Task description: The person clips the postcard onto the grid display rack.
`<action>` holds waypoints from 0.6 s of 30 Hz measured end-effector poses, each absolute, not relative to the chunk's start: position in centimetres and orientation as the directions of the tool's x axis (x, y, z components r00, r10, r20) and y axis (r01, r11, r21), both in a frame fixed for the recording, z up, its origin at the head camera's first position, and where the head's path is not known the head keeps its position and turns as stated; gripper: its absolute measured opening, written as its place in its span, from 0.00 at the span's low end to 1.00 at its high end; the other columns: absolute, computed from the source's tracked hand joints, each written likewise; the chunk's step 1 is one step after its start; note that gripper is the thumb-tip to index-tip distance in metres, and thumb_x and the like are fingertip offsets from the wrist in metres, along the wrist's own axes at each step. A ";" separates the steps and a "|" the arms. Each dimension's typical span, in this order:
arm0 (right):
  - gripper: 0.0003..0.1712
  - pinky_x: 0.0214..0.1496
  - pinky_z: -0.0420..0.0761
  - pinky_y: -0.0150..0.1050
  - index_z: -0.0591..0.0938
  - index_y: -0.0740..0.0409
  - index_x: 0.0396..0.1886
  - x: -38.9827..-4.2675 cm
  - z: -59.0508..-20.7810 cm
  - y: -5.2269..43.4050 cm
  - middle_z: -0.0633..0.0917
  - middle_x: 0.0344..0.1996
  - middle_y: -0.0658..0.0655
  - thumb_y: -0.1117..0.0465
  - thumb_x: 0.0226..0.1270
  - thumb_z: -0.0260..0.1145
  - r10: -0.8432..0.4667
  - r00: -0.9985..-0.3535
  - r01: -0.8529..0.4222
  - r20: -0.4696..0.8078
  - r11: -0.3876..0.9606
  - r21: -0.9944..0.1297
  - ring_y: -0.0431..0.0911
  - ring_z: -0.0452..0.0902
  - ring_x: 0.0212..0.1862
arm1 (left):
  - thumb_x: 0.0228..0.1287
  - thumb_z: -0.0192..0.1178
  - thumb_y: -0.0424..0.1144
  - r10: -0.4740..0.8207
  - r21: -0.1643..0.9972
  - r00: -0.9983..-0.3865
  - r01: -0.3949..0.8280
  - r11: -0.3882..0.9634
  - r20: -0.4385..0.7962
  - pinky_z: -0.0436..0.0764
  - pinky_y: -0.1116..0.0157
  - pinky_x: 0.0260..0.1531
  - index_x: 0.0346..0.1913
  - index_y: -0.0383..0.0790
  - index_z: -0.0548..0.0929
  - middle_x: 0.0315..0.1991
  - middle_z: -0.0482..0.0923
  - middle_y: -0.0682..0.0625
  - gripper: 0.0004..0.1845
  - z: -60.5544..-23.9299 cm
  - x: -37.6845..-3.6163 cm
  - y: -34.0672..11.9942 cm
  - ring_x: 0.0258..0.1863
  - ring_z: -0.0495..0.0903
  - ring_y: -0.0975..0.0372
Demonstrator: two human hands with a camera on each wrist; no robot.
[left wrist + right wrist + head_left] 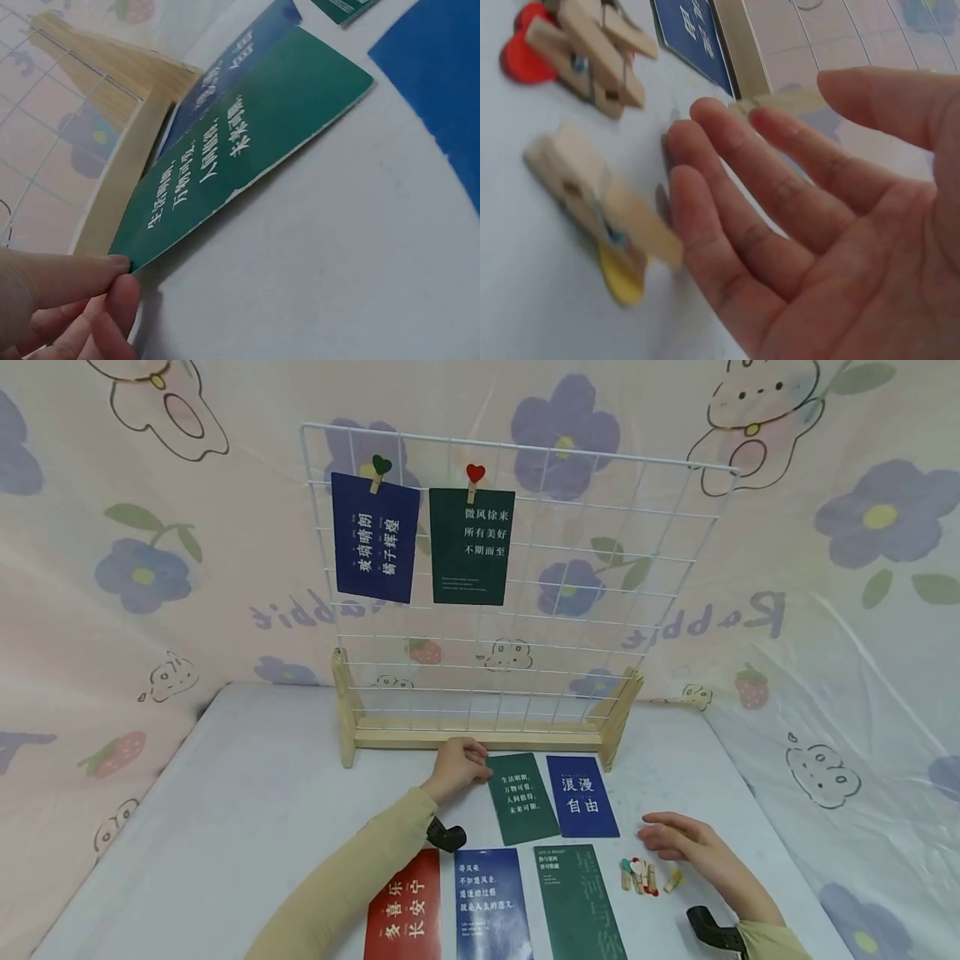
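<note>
In the head view my left hand (459,770) pinches the upper left corner of a green card (523,800) with white writing. The left wrist view shows thumb and fingertips on that corner of the card (247,142), its near edge raised over the table. A blue card (583,796) lies just right of it. My right hand (686,847), fingers relaxed and holding nothing, hovers by several small wooden clothespins (639,876) with coloured hearts. Nearest its fingertips in the right wrist view is a clothespin with a yellow piece (604,202).
A white wire grid (570,560) stands in a wooden base (480,739) behind the cards. Clipped to it are a blue card (375,539) and a green card (472,547). Along the front lie a red card (405,910), a blue card (493,906) and a green card (579,906).
</note>
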State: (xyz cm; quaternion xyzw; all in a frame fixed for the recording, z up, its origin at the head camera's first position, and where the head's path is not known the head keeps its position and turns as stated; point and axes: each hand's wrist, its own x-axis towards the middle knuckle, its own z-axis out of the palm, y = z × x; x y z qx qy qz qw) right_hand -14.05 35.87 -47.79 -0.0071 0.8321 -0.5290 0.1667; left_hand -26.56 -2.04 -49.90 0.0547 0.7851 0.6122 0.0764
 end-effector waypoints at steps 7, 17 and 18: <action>0.32 0.48 0.81 0.39 0.66 0.73 0.64 -13.3 -47.7 37.2 0.79 0.53 0.66 0.50 0.75 0.53 -0.134 -0.944 0.215 -0.300 0.441 -0.872 0.48 0.79 0.49 | 0.54 0.68 0.24 0.176 0.965 -0.982 -0.028 0.259 -0.076 0.82 0.67 0.28 0.42 0.26 0.81 0.30 0.82 0.45 0.12 -49.0 -26.7 -2.5 0.26 0.81 0.62; 0.31 0.42 0.80 0.38 0.70 0.74 0.61 -12.7 -47.7 39.0 0.81 0.52 0.64 0.50 0.75 0.54 -0.122 -0.925 0.263 -0.360 0.481 -0.837 0.48 0.80 0.45 | 0.60 0.65 0.29 0.245 0.980 -0.956 -0.130 0.149 -0.164 0.82 0.60 0.42 0.46 0.28 0.81 0.37 0.82 0.44 0.12 -48.4 -27.2 -3.6 0.36 0.82 0.59; 0.31 0.42 0.80 0.39 0.70 0.75 0.61 -12.6 -47.7 39.3 0.81 0.52 0.64 0.50 0.75 0.53 -0.143 -0.920 0.257 -0.364 0.481 -0.839 0.48 0.80 0.45 | 0.60 0.64 0.29 0.248 0.980 -0.954 -0.140 0.139 -0.171 0.82 0.60 0.42 0.46 0.28 0.81 0.38 0.82 0.44 0.12 -48.2 -27.2 -3.7 0.37 0.81 0.59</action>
